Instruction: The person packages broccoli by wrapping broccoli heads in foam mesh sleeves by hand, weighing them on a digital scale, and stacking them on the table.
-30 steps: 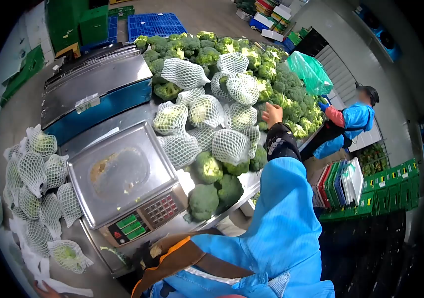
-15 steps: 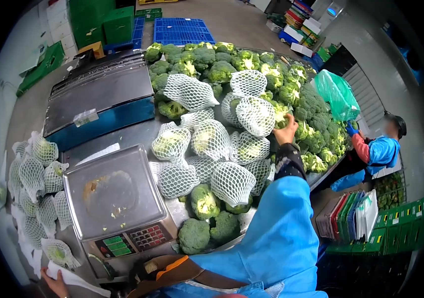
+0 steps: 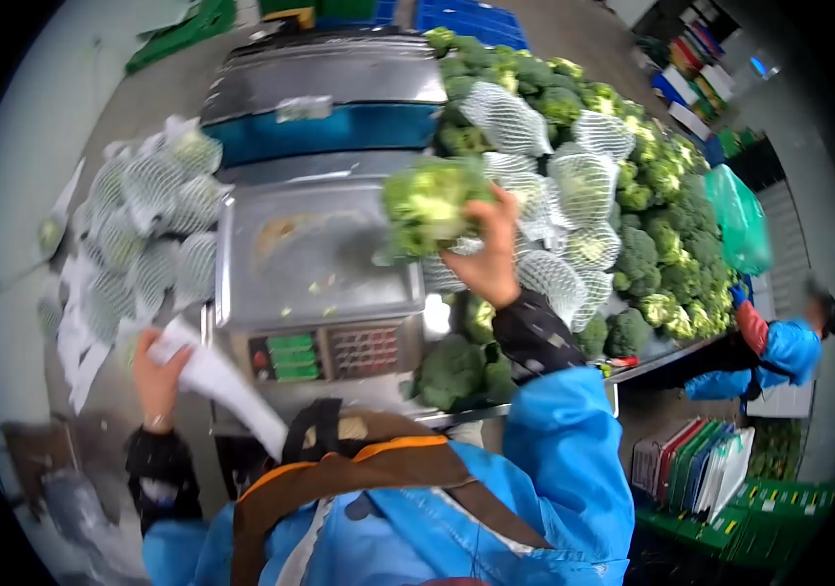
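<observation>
My bare right hand (image 3: 488, 244), out ahead of me in a dark speckled cuff (image 3: 538, 334) and blue sleeve (image 3: 569, 430), is raised with its fingers curled in a grip. My bare left hand (image 3: 158, 373) sits lower and well apart, wrist upright, thumb and fingers pinched together.

Produce packing room, broccoli (image 3: 676, 230) heaped, scale (image 3: 320, 254) (metal-topped), green crates (image 3: 779, 523)
</observation>
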Available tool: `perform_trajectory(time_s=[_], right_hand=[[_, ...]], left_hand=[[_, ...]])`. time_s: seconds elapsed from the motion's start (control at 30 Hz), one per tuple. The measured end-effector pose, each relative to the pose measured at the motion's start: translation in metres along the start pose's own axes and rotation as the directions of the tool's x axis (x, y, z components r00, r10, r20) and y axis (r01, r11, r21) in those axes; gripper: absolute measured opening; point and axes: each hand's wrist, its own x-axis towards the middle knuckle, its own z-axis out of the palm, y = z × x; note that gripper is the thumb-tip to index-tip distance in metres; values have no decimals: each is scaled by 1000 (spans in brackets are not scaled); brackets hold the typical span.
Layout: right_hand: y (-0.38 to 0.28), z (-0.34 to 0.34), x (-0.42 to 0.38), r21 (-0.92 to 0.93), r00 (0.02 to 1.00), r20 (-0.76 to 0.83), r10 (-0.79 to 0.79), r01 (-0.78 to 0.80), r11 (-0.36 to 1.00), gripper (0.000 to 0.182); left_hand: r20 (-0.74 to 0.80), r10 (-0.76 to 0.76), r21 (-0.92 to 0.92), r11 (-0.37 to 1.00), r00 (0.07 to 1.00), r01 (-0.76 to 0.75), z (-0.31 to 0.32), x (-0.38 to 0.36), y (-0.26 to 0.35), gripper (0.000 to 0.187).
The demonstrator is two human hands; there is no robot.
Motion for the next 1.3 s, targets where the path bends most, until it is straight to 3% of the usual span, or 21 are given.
perform_trajectory(time_s=[0.03,0.07,0.1,0.17,0.27,0.3,0.37,0.53,0.63,0.7,0.73,0.8,0.83,0.9,0.97,1.03,1.07,1.17,1.2,1.23,1.3], right_hand=[[-13,38,-1,108,999,40,-14,10,994,51],[-22,64,2,39,983,98,-158,155,987,48],[-24,90,0,7,964,119,-239,240,971,40],[-33,120,-6,-124,936,175,-305,328,936,34],[-58,116,-24,-168,935,185,-304,335,927,30],[-68,104,-29,-66,924,211,-318,338,939,30],[-70,83,-44,-73,885,329,-328,370,926,28],[-78,85,-84,-280,904,428,10,123,952,19],[-90,74,-71,-398,899,435,52,140,907,19],[-99,54,-65,-187,922,347,173,-113,976,19],[-115,45,-58,67,907,366,209,-249,966,19],[-149,38,-49,510,851,476,221,-472,719,28],[-162,42,-46,572,866,468,176,-448,687,34],[-169,51,-37,439,895,446,24,-243,865,33],[-162,57,-34,459,915,398,63,-258,850,18],[-159,56,-23,434,936,351,11,-173,884,15],[-158,57,-18,461,934,357,7,-183,868,13],[-158,62,-6,666,915,402,32,-317,675,12],[-163,58,3,549,925,373,-70,-160,820,13],[-160,58,4,474,917,385,-109,-94,876,14],[-153,53,8,307,894,412,-176,46,951,16]], left_hand=[[79,20,39,999,997,-23,11,-3,33,32],[92,187,83,977,978,-194,19,-1,27,31],[195,176,-35,984,965,-173,23,-6,42,30],[289,170,-99,984,942,-147,18,-16,55,29],[244,123,-308,950,962,-43,1,-22,30,28],[211,92,-355,935,973,-12,-4,-24,23,27],[210,60,-404,914,976,31,-10,-24,15,27],[448,99,-353,933,888,74,12,-17,30,24],[594,39,-302,937,804,178,39,-16,54,22],[626,162,-306,951,763,49,51,-16,65,22],[633,190,-308,951,750,19,59,-17,70,22],[642,260,-315,947,722,-61,74,-21,82,21],[657,263,-321,946,707,-54,79,-23,89,22],[678,263,-291,954,687,-78,86,-24,104,26],[705,333,-324,937,627,-133,89,-12,102,29],[738,372,-339,926,563,-167,89,0,101,26],[773,321,-300,945,547,-130,91,4,101,25],[762,354,-285,935,542,-209,86,12,115,24],[737,363,-277,932,570,-235,87,14,115,21],[709,400,-357,914,580,-194,92,20,110,21],[684,509,-414,860,523,-298,81,23,127,20]])
